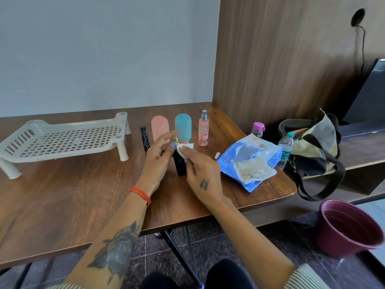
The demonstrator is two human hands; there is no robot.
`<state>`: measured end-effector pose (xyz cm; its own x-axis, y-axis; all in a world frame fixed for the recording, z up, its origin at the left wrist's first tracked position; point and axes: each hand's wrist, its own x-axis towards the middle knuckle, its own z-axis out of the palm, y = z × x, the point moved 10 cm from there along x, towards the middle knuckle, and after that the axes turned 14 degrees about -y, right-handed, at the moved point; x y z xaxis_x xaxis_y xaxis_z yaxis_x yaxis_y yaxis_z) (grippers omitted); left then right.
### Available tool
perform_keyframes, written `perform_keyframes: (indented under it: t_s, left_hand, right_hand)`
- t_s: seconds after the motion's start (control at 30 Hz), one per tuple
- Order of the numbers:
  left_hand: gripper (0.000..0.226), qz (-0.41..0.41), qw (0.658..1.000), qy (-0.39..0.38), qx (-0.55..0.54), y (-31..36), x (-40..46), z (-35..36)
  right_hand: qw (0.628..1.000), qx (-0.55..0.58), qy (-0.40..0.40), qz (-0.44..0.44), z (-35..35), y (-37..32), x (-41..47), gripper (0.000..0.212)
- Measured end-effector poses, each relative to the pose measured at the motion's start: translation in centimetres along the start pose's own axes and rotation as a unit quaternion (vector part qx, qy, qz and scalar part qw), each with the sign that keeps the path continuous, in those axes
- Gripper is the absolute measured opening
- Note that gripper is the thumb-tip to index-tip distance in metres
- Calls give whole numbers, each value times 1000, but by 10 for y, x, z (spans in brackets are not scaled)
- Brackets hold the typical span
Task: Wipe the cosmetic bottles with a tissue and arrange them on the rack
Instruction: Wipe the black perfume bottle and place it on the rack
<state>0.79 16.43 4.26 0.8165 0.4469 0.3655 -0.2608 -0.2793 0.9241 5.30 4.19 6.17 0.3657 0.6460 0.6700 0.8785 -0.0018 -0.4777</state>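
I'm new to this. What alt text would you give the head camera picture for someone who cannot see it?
A person's left hand holds a black bottle upright on a wooden table while the right hand rubs it with a white tissue. Four more cosmetic bottles stand behind; the white rack at left holds none.

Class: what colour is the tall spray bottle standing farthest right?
Pale pink, clear spray bottle with silver nozzle; head view.

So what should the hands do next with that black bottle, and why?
Probably keep rubbing the tissue down the black bottle. The right hand presses the tissue only near the gold top, while the left hand steadies the bottle on the table, so the lower part looks unwiped. The rack holds no bottles yet, so placing comes after.
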Motion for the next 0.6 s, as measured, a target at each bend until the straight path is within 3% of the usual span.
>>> perform_keyframes:
  t_s: [0.17,0.23,0.33,0.6]
  left_hand:
    - [26,5,1000,-5,3,0,-1,1]
    - [26,-2,1000,-6,-2,-2,0,0]
    - [26,-8,1000,-10,1,-4,1,0]
    - [23,-12,1000,4,8,-4,1,-1]
  right_hand:
    - [995,35,28,85,-8,24,-3,31]
    - [998,24,39,49,-10,15,-2,31]
    - [1000,-11,-15,-13,4,-1,-1,32]
    - [999,30,-9,12,0,6,1,33]
